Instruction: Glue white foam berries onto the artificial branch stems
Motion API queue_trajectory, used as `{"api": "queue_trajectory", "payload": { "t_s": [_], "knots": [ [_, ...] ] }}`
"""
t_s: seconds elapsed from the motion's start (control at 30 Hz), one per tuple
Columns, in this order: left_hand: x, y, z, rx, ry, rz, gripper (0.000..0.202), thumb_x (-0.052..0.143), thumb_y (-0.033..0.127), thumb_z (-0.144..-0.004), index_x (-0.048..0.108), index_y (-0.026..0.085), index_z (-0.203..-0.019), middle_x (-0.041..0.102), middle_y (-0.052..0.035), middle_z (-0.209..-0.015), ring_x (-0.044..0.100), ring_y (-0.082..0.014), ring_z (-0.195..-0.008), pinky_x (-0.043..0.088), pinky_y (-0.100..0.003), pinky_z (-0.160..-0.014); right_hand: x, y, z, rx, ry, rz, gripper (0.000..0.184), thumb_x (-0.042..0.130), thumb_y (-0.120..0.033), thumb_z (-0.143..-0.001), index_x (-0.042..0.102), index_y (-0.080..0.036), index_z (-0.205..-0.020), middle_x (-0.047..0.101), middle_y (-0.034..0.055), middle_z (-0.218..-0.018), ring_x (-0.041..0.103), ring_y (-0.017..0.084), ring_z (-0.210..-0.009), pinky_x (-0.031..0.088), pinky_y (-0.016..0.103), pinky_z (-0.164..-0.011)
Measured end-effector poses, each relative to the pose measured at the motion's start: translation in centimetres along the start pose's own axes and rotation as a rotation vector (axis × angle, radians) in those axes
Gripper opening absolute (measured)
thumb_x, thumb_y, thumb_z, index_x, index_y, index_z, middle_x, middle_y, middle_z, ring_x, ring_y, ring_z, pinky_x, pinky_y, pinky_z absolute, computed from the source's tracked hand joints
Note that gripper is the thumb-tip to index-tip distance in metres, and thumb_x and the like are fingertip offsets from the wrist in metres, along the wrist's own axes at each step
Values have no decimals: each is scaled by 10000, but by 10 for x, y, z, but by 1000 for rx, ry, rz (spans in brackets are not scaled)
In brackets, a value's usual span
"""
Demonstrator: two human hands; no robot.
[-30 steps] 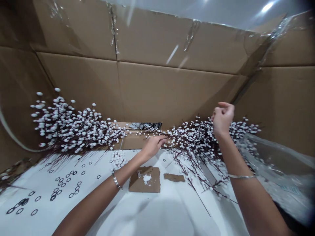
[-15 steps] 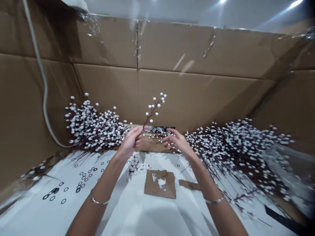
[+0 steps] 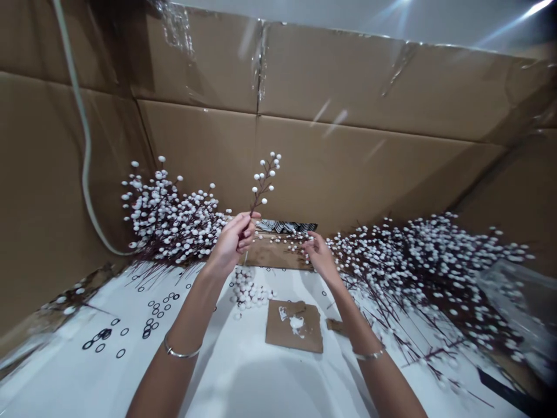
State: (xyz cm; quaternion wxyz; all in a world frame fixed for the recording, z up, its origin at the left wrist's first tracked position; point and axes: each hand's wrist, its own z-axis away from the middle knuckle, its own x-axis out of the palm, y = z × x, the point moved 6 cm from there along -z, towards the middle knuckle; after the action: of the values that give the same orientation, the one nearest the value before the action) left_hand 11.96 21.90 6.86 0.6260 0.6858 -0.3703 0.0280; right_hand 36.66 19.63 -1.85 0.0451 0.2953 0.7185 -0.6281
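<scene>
My left hand (image 3: 232, 241) is pinched on the stem of a small white-berry sprig (image 3: 264, 180), which it holds upright above the white tabletop (image 3: 243, 377). Further right, my right hand (image 3: 319, 255) reaches forward with curled fingers into the edge of a big heap of white-berry branches (image 3: 426, 255); what its fingertips hold is hidden. Both wrists wear thin silver bangles.
Another heap of berry branches (image 3: 169, 223) lies at the left. A pile of loose white berries (image 3: 248, 290), a brown cardboard piece with white glue (image 3: 296, 325) and scattered black rings (image 3: 148, 319) are on the table. Cardboard walls (image 3: 348, 168) enclose the space; clear plastic (image 3: 517, 302) at the right.
My left hand picked a single sprig and raised it upright. My right hand came down from above the right heap and now reaches into its near edge. The view shifted right.
</scene>
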Motion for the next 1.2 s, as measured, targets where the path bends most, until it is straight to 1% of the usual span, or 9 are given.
{"api": "queue_trajectory", "payload": {
  "t_s": [0.1, 0.17, 0.23, 0.33, 0.43, 0.67, 0.97, 1.1, 1.2],
  "knots": [
    [1, 13, 5, 59, 6, 0, 154, 479, 206, -939, 627, 167, -953, 350, 29, -642, 253, -41, -427, 135, -168, -380, 5, 0, 23, -16, -223, 194, 416, 456, -317, -823, 553, -229, -1218, 663, 37, -891, 592, 181, -748, 472, 289, -705],
    [2, 21, 9, 95, 21, 1, 177, 451, 188, -950, 626, 165, -948, 344, 26, -637, 261, -43, -428, 140, -170, -382, 10, 7, 38, 24, -390, 349, 280, 590, -314, -745, 676, -201, -987, 670, 50, -820, 582, 193, -711, 446, 294, -680],
    [5, 28, 13, 120, 24, -4, 184, 440, 181, -955, 623, 166, -951, 338, 28, -629, 263, -43, -425, 144, -170, -382, 14, 17, 48, 83, -541, 486, 215, 705, -308, -640, 703, -177, -811, 671, 62, -773, 575, 196, -673, 420, 288, -638],
    [9, 33, 18, 152, 4, -36, 147, 476, 205, -948, 615, 164, -973, 352, 33, -628, 268, -40, -424, 165, -167, -386, 20, 27, 55, 139, -715, 606, 344, 791, -347, -545, 714, -174, -832, 677, 61, -804, 576, 187, -660, 395, 266, -591],
    [14, 33, 21, 171, -14, -84, 133, 513, 233, -937, 604, 153, -991, 374, 35, -632, 277, -37, -429, 178, -165, -392, 26, 30, 57, 147, -817, 647, 405, 799, -365, -537, 710, -185, -888, 674, 45, -838, 569, 171, -662, 374, 247, -560],
    [20, 29, 22, 155, -22, -167, 154, 498, 253, -947, 597, 155, -1013, 388, 35, -637, 287, -40, -437, 173, -168, -397, 31, 30, 56, 99, -893, 546, 171, 720, -252, -602, 652, -161, -730, 651, 24, -746, 546, 138, -654, 368, 221, -560],
    [22, 23, 22, 133, -18, -197, 162, 498, 260, -947, 603, 153, -1009, 382, 35, -634, 280, -39, -442, 161, -169, -401, 30, 25, 56, 91, -994, 196, 197, 697, -286, -664, 626, -136, -770, 653, 31, -724, 555, 125, -621, 430, 235, -571],
    [23, 22, 21, 123, -16, -197, 165, 494, 258, -950, 603, 151, -1011, 385, 34, -639, 277, -38, -443, 159, -167, -399, 24, 22, 51, 105, -951, 39, 216, 721, -289, -679, 644, -125, -797, 633, 22, -701, 509, 96, -575, 384, 212, -513],
    [25, 23, 21, 126, -17, -199, 165, 493, 258, -952, 600, 148, -1013, 383, 34, -639, 282, -38, -446, 166, -165, -399, 16, 18, 44, 119, -842, -116, 288, 741, -365, -704, 628, -129, -823, 594, 5, -682, 474, 74, -546, 350, 201, -488]
  ]
}}
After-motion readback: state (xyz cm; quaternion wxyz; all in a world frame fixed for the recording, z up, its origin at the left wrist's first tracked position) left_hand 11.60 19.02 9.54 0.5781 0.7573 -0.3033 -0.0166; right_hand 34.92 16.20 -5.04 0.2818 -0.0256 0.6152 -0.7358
